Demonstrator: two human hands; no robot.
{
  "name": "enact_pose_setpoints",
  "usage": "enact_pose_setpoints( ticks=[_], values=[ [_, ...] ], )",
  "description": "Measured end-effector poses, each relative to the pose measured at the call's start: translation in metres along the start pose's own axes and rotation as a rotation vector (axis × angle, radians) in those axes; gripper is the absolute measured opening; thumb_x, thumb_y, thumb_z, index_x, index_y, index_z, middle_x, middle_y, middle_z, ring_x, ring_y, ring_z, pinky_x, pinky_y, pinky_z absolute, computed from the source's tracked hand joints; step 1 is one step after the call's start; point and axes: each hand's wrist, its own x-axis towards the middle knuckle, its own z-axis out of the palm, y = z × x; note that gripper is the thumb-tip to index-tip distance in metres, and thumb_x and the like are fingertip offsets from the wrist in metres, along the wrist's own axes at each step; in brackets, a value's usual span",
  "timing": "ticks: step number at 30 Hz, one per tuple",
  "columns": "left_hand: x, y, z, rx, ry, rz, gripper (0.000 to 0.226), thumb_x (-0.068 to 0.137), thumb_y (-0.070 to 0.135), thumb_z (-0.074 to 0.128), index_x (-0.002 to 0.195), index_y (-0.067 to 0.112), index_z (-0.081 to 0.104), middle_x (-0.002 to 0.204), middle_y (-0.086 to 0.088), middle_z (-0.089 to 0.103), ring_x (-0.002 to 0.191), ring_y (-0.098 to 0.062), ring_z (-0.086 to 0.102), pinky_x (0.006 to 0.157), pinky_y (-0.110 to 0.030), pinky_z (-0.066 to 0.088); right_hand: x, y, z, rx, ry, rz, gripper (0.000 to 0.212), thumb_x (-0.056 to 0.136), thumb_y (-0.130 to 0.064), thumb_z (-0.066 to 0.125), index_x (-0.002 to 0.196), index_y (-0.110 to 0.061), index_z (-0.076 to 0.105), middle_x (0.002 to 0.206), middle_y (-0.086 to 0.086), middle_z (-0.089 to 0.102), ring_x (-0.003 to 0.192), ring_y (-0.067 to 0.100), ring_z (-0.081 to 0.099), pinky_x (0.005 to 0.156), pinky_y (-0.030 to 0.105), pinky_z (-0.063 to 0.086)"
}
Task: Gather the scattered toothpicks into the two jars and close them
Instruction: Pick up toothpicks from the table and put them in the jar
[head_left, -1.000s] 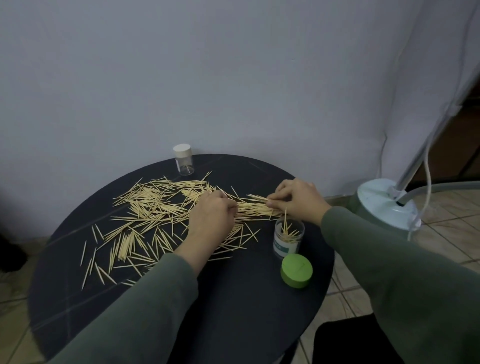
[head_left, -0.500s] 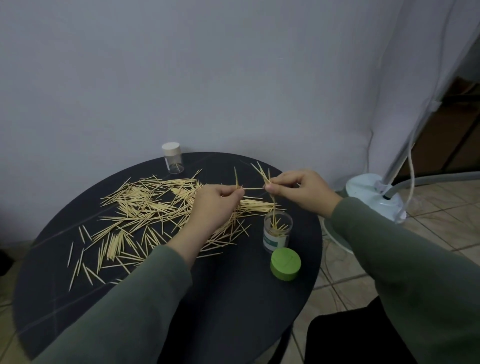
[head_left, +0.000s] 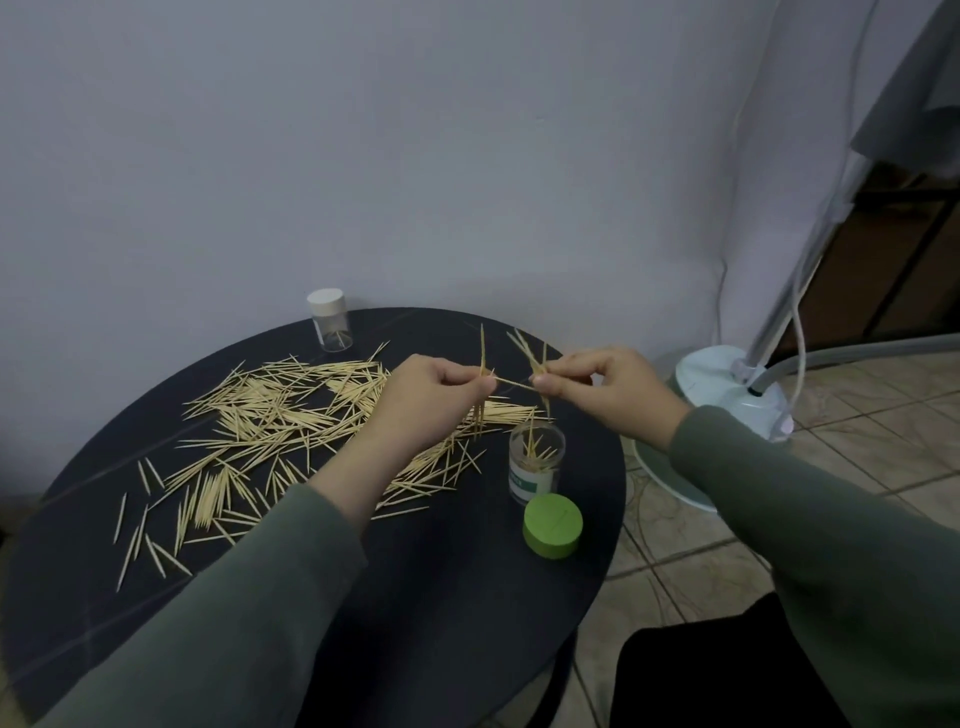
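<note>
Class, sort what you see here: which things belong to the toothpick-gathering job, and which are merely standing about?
Part of the job: scattered toothpicks; open jar; green lid; capped jar; left hand and right hand, each pinching toothpicks.

Standing about: lamp base; curtain.

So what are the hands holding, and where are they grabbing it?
Both hold toothpicks. The left hand pinches a few toothpicks near their middles; the right hand pinches a small bunch partway along, above the open jar.

One head-worn view — looking forward and down, close over the table.
</note>
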Motion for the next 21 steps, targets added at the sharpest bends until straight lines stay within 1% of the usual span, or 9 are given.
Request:
enact_pose_setpoints(
  ticks=[4, 8, 11, 13, 14, 15, 17, 18, 21],
  values=[
    [-0.004, 0.003, 0.009, -0.134, 0.008, 0.013, 0.014, 0.088, 0.032, 0.067, 0.098, 0.025, 0.075, 0.099, 0.017, 0.067, 0.1, -0.001, 0.058, 0.082, -0.023, 0.04, -0.001, -0.006, 0.004, -0.045, 0.007, -0.029, 0.021, 0.086, -0.026, 0.07, 0.104, -0.015, 0.074, 0.085, -0.016, 0.068, 0.077, -0.012, 0.06, 0.071, 0.002, 0.042],
    [-0.007, 0.005, 0.017, -0.301, 0.015, 0.013, 0.021, 0.088, 0.028, 0.067, 0.106, 0.018, 0.073, 0.105, 0.012, 0.069, 0.096, 0.004, 0.058, 0.08, -0.017, 0.04, -0.001, -0.011, 0.003, -0.016, 0.014, -0.03, 0.021, 0.086, -0.025, 0.07, 0.105, -0.016, 0.074, 0.079, -0.018, 0.068, 0.073, -0.013, 0.06, 0.068, 0.002, 0.042],
    [-0.01, 0.008, 0.021, -0.382, 0.005, 0.004, 0.018, 0.089, 0.026, 0.066, 0.104, 0.018, 0.074, 0.093, 0.016, 0.068, 0.089, 0.013, 0.055, 0.075, -0.013, 0.039, -0.003, -0.013, 0.002, -0.005, -0.022, -0.011, 0.022, 0.086, -0.027, 0.07, 0.105, -0.016, 0.074, 0.085, -0.015, 0.071, 0.078, -0.011, 0.062, 0.07, 0.004, 0.044],
    [-0.011, 0.008, 0.024, -0.395, -0.003, 0.001, 0.018, 0.091, 0.025, 0.064, 0.104, 0.019, 0.074, 0.091, 0.017, 0.069, 0.078, 0.017, 0.056, 0.073, -0.01, 0.04, -0.004, -0.014, 0.003, 0.0, -0.039, 0.002, 0.02, 0.085, -0.027, 0.071, 0.103, -0.02, 0.075, 0.084, -0.017, 0.07, 0.081, -0.009, 0.064, 0.074, 0.007, 0.047],
    [-0.012, 0.007, 0.026, -0.397, -0.005, -0.003, 0.019, 0.091, 0.024, 0.063, 0.106, 0.018, 0.074, 0.094, 0.015, 0.071, 0.074, 0.019, 0.057, 0.074, -0.014, 0.042, -0.005, -0.014, 0.003, 0.0, -0.042, 0.013, 0.02, 0.084, -0.028, 0.071, 0.102, -0.021, 0.075, 0.084, -0.018, 0.07, 0.083, -0.008, 0.064, 0.076, 0.01, 0.049],
    [-0.013, 0.007, 0.028, -0.409, -0.008, -0.014, 0.021, 0.092, 0.024, 0.062, 0.108, 0.015, 0.074, 0.097, 0.014, 0.072, 0.077, 0.021, 0.057, 0.076, -0.017, 0.044, -0.006, -0.013, 0.004, -0.003, -0.046, 0.027, 0.02, 0.084, -0.029, 0.072, 0.102, -0.022, 0.075, 0.084, -0.017, 0.071, 0.085, -0.006, 0.065, 0.079, 0.012, 0.05],
    [-0.015, 0.004, 0.032, -0.451, -0.03, -0.051, 0.024, 0.093, 0.022, 0.061, 0.111, 0.011, 0.072, 0.099, 0.014, 0.071, 0.093, 0.013, 0.055, 0.09, -0.027, 0.047, -0.006, -0.012, 0.003, -0.016, -0.069, 0.061, 0.021, 0.083, -0.031, 0.072, 0.102, -0.024, 0.075, 0.087, -0.015, 0.072, 0.088, -0.002, 0.066, 0.083, 0.018, 0.051],
    [-0.016, 0.002, 0.034, -0.462, -0.044, -0.065, 0.024, 0.093, 0.022, 0.061, 0.112, 0.011, 0.072, 0.098, 0.016, 0.071, 0.093, 0.01, 0.058, 0.093, -0.028, 0.046, -0.006, -0.012, 0.002, -0.025, -0.088, 0.08, 0.02, 0.082, -0.032, 0.073, 0.101, -0.025, 0.075, 0.087, -0.014, 0.073, 0.088, 0.0, 0.066, 0.083, 0.02, 0.052],
    [-0.016, -0.006, 0.037, -0.446, -0.085, -0.037, 0.017, 0.091, 0.021, 0.064, 0.104, 0.017, 0.074, 0.088, 0.018, 0.071, 0.085, 0.011, 0.063, 0.081, -0.013, 0.047, -0.007, -0.01, -0.001, -0.058, -0.143, 0.138, 0.021, 0.081, -0.035, 0.074, 0.099, -0.025, 0.076, 0.087, -0.012, 0.074, 0.09, 0.004, 0.066, 0.085, 0.025, 0.052]
  ],
)
